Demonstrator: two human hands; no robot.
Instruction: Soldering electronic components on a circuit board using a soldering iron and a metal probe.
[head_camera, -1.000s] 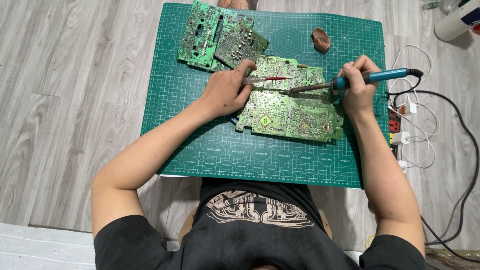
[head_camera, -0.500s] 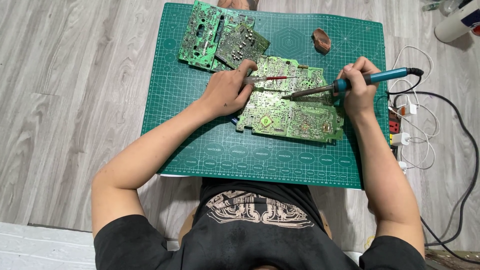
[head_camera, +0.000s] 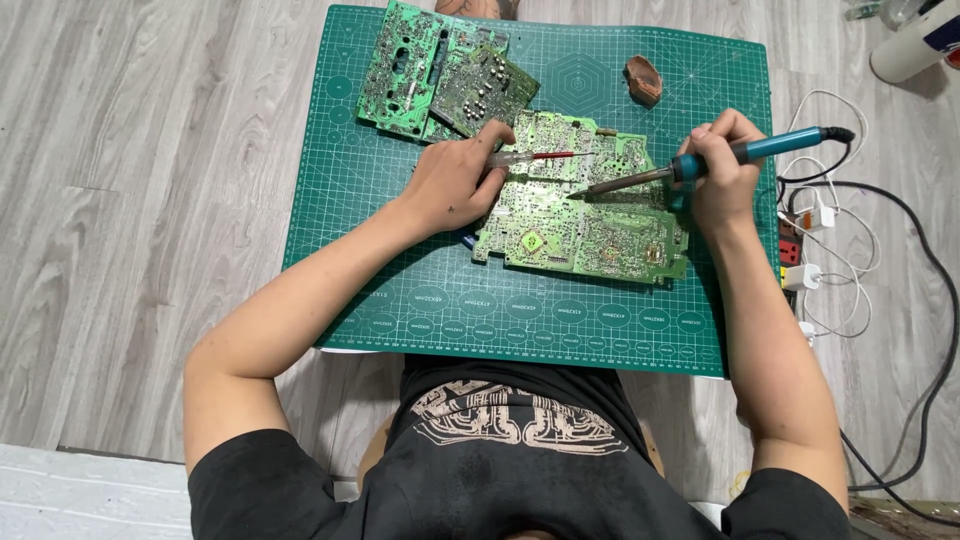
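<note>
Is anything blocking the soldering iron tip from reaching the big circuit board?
Nothing visible. The right hand holds the soldering iron with its tip at the circuit board; the left hand's red-tipped tool lies farther up, apart.

I see a matt green cutting mat (head_camera: 420, 300) on pale wood-grain floor (head_camera: 150, 200); the circuit board (head_camera: 580, 225) glints with shiny metal solder, and the soldering iron (head_camera: 700, 165) has a smooth blue plastic handle and dull metal tip

Single head cam, looks steeply down from above, close range; green cutting mat (head_camera: 400, 300) on floor fills mid-frame.
</note>
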